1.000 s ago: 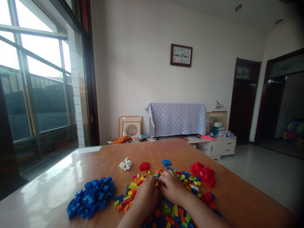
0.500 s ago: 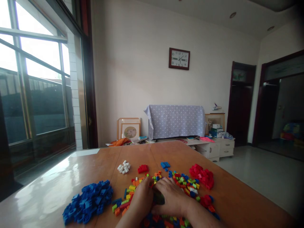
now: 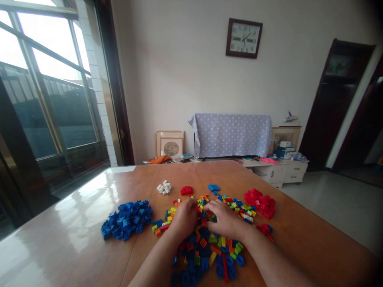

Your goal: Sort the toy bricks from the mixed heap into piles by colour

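Note:
A mixed pile of toy building bricks (image 3: 212, 249) in many colours lies spread on the table under both hands. My left hand (image 3: 185, 217) is at the left part of this pile, its fingers curled inward and pressed together; whatever is inside them is hidden. Across a small gap, my right hand (image 3: 225, 218) rests over the pile's middle. Its thumb and fingers are apart, with loose bricks showing between them. To the left lies a heap of blue bricks (image 3: 127, 219). A heap of red bricks (image 3: 259, 203) lies to the right.
Beyond the pile are small groups of white bricks (image 3: 164, 187), red bricks (image 3: 187, 190) and blue bricks (image 3: 214, 187). The wooden table (image 3: 89, 247) ends before a low white cabinet (image 3: 289, 173). A window is at the left.
My hands have moved apart from being cupped together, uncovering bricks between and below them. The view has tilted downward and shifted left.

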